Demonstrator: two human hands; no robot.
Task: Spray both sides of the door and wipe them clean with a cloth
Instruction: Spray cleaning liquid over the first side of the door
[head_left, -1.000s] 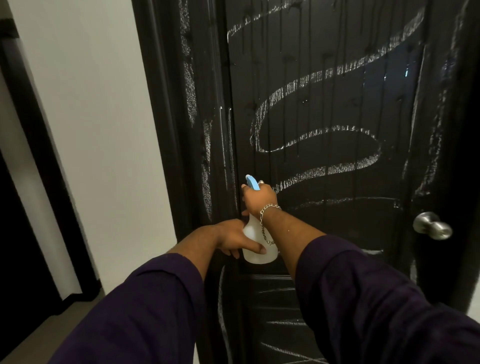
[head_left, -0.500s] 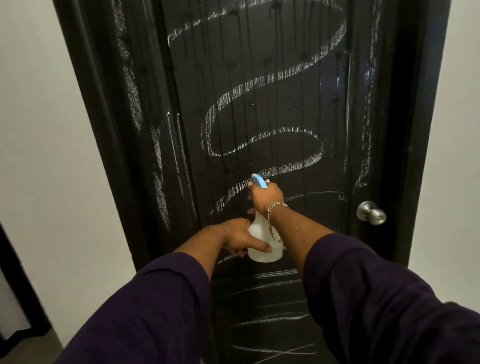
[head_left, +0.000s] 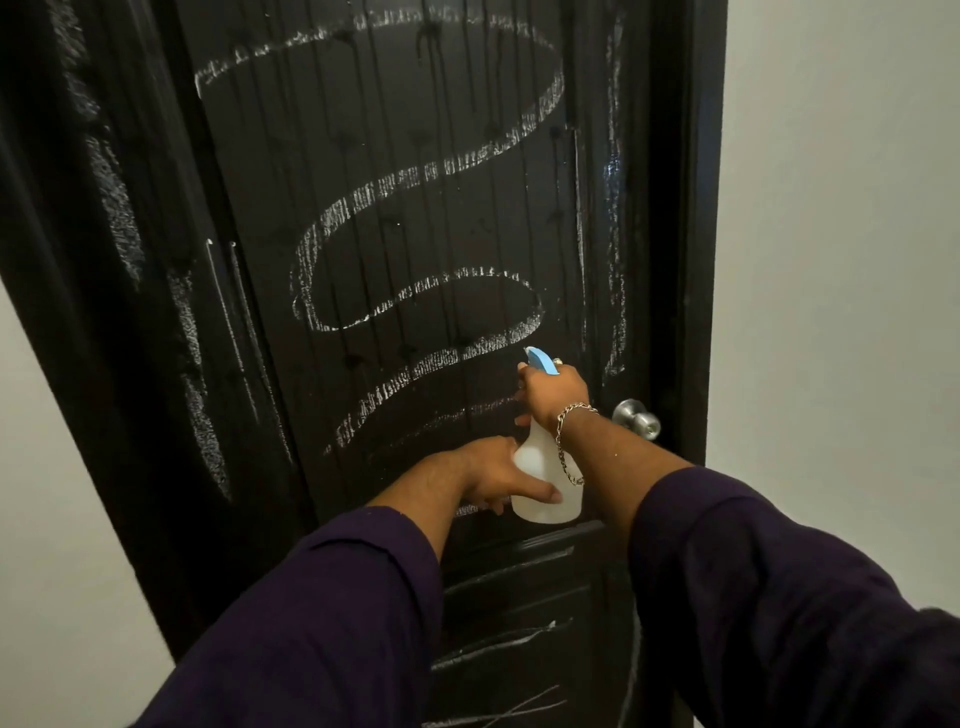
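A black door (head_left: 426, 218) fills the view, scrawled with white chalk loops and streaked with wet drips. My right hand (head_left: 553, 392) grips the neck of a white spray bottle (head_left: 543, 480) with a blue nozzle (head_left: 540, 360), pointed at the door. My left hand (head_left: 491, 473) holds the bottle's body from the left, thumb laid across its front. A chain bracelet hangs on my right wrist. No cloth is in sight.
A round silver door knob (head_left: 636, 418) sticks out just right of my right hand. The black door frame (head_left: 696, 260) meets a pale wall (head_left: 831, 260) on the right. More pale wall (head_left: 57, 519) shows at the lower left.
The view has swung left to right across the door, so the knob and right wall sit nearer the centre. Both hands keep the same hold on the bottle.
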